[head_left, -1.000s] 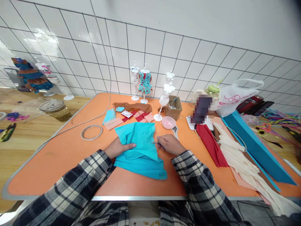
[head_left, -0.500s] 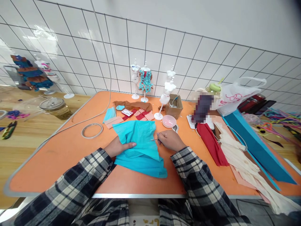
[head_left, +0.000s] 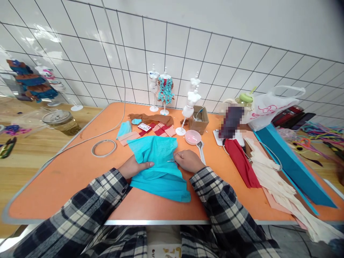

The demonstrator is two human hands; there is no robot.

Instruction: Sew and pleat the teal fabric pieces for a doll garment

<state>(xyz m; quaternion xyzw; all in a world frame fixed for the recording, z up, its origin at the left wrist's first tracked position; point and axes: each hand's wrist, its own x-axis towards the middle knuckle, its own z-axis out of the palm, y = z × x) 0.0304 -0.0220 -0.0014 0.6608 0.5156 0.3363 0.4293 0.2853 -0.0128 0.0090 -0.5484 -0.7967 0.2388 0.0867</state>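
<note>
While the left hand holds the turquoise crepe sheet at the front-centre of the orange table, the right hand has a thin metal tool at its right edge.

Text: pink print on white plastic bag and small print on white-and-red card, both unreadable. Around: tape ring left; pink bowl and white-handled utensil just beyond right fist; white mini dress form and cardboard box behind. Pose: left thumb on top, fingers hidden, closed on sheet; right curled tight on tool, handle hidden; forearms angle inward.
</note>
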